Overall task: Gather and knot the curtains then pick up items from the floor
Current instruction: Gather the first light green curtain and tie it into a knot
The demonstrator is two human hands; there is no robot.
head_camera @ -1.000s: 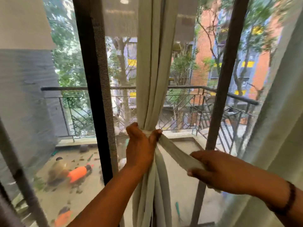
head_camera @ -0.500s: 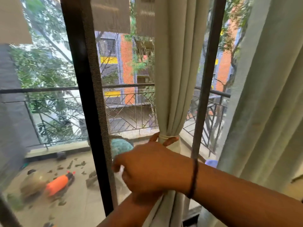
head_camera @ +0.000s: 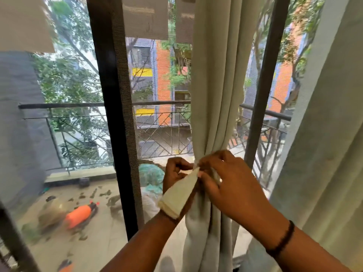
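Observation:
A beige curtain (head_camera: 214,91) hangs gathered into a narrow bunch in front of the window. A pale fabric tie band (head_camera: 180,193) is wrapped around the bunch at waist height, and its loose end drapes down over my left wrist. My left hand (head_camera: 174,173) pinches the band on the left side of the bunch. My right hand (head_camera: 227,183) grips the band and curtain from the right, fingers curled at the crossing point. Both hands meet at the wrap.
A dark window frame post (head_camera: 115,114) stands left of the curtain and another post (head_camera: 265,95) right of it. A second, wider curtain (head_camera: 324,134) hangs at the right. Outside on the balcony floor lie an orange bottle (head_camera: 78,214), a teal net bundle (head_camera: 151,173) and scattered leaves.
My right hand has carried the band around the bunch and come back to the right side. Both hands now work the band at the front. The view has shifted slightly.

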